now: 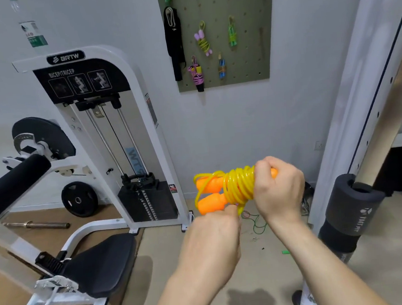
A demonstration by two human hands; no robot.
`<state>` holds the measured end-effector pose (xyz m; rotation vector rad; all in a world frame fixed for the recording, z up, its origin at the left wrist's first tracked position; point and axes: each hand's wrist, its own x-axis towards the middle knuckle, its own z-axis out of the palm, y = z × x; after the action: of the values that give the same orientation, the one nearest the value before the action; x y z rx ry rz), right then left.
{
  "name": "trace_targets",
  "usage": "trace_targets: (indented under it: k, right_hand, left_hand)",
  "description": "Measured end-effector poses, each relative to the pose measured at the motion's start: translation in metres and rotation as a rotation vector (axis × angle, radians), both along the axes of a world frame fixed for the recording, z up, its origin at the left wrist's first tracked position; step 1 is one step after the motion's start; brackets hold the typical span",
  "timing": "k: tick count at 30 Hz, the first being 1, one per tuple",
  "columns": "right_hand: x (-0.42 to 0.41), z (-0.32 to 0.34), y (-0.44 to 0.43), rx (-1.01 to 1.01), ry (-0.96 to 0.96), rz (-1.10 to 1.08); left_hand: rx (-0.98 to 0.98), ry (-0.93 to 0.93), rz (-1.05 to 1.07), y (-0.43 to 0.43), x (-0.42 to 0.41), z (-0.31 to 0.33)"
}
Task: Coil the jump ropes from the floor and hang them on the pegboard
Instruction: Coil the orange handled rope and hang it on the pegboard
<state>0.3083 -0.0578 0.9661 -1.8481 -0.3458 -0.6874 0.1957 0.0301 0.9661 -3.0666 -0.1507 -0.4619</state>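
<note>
Yellow jump rope (pixel 238 185), wound round its two orange handles (pixel 209 188), is held in the air in our two hands, in front of a gym wall and well below the pegboard. Largest in view, at left, stands a white weight machine (pixel 111 136) with a black seat. At upper centre the grey-green pegboard (pixel 246 39) hangs on the wall. Four coiled ropes (pixel 202 40) hang on its pegs beside a black strap-like item (pixel 174 45), and the board's right part is bare. Below lies the beige floor (pixel 254 269).

Our right hand (pixel 279 189) is curled round the right end of the bundle, gripping cord and handles together. Our left hand (pixel 214 234) sits just under the bundle, pinching what looks like the loose tail of the cord; its fingers are partly hidden. Smallest, a thin green rope (pixel 258 225) lies uncoiled on the floor by the wall, behind our hands.

We judge the step in hand to be finishing the wrap. The next move calls for tucking the tail so the turns hold, leaving a loop free, then lifting the bundle to a free peg.
</note>
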Motion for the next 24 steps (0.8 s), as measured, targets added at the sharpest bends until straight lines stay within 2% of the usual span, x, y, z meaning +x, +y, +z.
trace_targets:
  k: [2,5,8,11,15,17,19,21,24]
  right_hand:
    - [0.004,0.001,-0.005,-0.17,-0.113,-0.02]
    - [0.011,0.004,-0.013,-0.312,-0.179,0.06]
    - [0.009,0.009,-0.016,-0.448,-0.272,0.244]
    - [0.005,0.021,-0.018,-0.494,-0.233,0.374]
    - [-0.005,0.039,-0.018,-0.201,0.038,0.661]
    - [-0.016,0.043,-0.01,0.038,0.216,0.676]
    - [-0.021,0.039,-0.001,0.363,0.42,0.603]
    - [-0.02,0.031,0.006,0.632,0.61,0.519]
    - [-0.019,0.018,0.01,0.841,0.725,0.411]
  left_hand:
    - [-0.003,-0.07,0.014,0.016,-0.007,0.013]
    - [-0.069,-0.213,-0.105,0.033,-0.012,0.042]
    - [-0.248,-0.171,-0.242,0.055,0.002,0.055]
    - [-0.571,-0.114,-0.333,0.066,0.013,0.051]
    - [-1.126,-0.103,-0.376,0.065,0.02,0.043]
    - [-1.352,-0.192,-0.329,0.069,0.028,0.03]
    - [-1.599,-0.271,-0.192,0.067,0.034,0.015]
    - [-1.696,-0.345,-0.094,0.049,0.035,0.007]
    - [-1.49,-0.384,-0.159,0.029,0.029,0.003]
